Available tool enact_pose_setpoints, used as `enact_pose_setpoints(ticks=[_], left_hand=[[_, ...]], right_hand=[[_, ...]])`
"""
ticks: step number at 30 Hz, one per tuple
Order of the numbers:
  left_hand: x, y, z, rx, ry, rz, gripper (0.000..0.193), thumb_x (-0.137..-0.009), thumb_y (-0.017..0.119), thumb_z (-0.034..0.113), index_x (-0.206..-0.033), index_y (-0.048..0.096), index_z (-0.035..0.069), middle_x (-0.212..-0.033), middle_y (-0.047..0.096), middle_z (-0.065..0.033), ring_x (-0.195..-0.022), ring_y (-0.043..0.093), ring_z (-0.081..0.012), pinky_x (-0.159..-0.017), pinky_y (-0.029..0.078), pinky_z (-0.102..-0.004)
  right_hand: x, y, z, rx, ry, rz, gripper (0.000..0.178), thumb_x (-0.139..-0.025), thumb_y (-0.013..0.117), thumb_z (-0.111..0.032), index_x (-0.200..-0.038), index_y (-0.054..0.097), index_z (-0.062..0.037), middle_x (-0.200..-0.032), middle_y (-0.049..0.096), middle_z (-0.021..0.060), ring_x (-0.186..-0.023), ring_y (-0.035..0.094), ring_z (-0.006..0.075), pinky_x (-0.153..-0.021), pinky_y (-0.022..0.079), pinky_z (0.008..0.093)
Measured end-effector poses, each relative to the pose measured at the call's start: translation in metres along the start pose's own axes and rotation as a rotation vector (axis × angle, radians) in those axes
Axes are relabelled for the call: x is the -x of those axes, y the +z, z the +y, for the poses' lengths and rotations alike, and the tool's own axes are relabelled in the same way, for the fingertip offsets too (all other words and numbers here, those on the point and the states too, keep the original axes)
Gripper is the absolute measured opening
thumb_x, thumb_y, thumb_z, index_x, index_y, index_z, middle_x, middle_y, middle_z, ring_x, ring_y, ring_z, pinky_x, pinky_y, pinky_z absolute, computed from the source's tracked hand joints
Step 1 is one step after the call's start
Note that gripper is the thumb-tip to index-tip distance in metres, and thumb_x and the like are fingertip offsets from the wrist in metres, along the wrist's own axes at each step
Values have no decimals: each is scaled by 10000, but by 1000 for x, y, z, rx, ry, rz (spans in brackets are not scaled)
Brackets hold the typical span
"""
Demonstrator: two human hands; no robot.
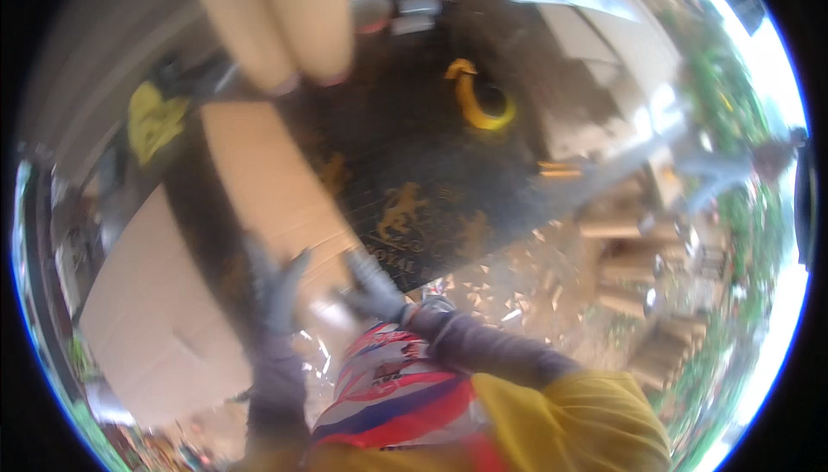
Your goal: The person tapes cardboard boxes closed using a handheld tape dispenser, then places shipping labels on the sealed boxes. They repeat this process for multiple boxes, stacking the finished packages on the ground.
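Both hands are raised in front of the person and wear grey gloves. The left hand (pixel 274 286) lies against the edge where a pale cardboard sheet (pixel 259 179) meets a black mat (pixel 414 161) with gold figures printed on it. Its fingers are spread and extended, pressing or steadying rather than closed on anything. The right hand (pixel 373 286) rests at the near edge of the mat, fingers pointing up and away. Motion blur hides whether it pinches the edge or only touches it; I cannot tell.

Judgement: the step in hand looks like positioning or lifting the cardboard sheet against the mat, both hands working the near edge.

A yellow ring (pixel 483 103) lies on the far part of the mat, well clear of both hands. A yellow cloth (pixel 153 120) sits at the far left. Pale chips (pixel 509 286) litter the ground to the right, near stacked wood pieces (pixel 638 299).

The next move appears to call for a firm hold on the sheet edge, since the picture confirms no secure grasp.
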State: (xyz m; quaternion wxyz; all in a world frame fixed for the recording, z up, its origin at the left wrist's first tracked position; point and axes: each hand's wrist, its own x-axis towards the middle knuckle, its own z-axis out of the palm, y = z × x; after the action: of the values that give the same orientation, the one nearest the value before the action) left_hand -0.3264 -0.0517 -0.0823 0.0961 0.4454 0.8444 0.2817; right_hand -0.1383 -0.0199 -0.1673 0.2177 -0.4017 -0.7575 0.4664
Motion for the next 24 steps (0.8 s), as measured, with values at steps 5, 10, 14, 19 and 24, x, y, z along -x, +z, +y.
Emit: enact_pose_setpoints(ticks=[5,10,14,19,24], left_hand=[[-32,-68,-55,440,-335,-475,871,-775,775,65,-1517,329,-24,-1292,601,-132,-1071,600,-240,-939,520,-389],[-39,-64,-41,207,353,-676,900,-718,788,71,-1508,365,-17,-1279,625,-142,-1097,619,-245,-954,516,-395],[-5,-51,13,-232,469,-679,969,-681,829,121,-1529,363,68,-1483,494,-134,-1256,570,-296,-1047,469,-413],[7,4,64,-41,552,-488,679,-833,725,215,-1444,476,51,-1384,582,-164,-1209,595,-348,-993,492,-418],[16,39,89,-171,583,-541,619,-865,694,277,-1409,501,56,-1372,588,-164,-1209,593,-345,-933,495,-442]], right_hand=[[35,-30,52,-98,-1,138,538,-857,740,-134,-1364,575,-65,-1343,604,171,-1270,565,305,-1075,442,378],[33,-278,210,648,554,642,324,-850,722,-210,-1134,686,-60,-899,717,162,-740,690,223,-592,542,371],[-4,-380,290,12,1094,1193,404,-806,774,-296,-968,691,65,-812,709,151,-602,670,203,-537,549,334],[-3,-384,312,-536,994,1222,390,-775,805,-292,-914,693,56,-824,699,135,-680,677,207,-584,548,348],[32,-374,319,-266,873,1134,350,-765,780,-242,-905,704,69,-810,707,159,-702,694,240,-612,558,369]])
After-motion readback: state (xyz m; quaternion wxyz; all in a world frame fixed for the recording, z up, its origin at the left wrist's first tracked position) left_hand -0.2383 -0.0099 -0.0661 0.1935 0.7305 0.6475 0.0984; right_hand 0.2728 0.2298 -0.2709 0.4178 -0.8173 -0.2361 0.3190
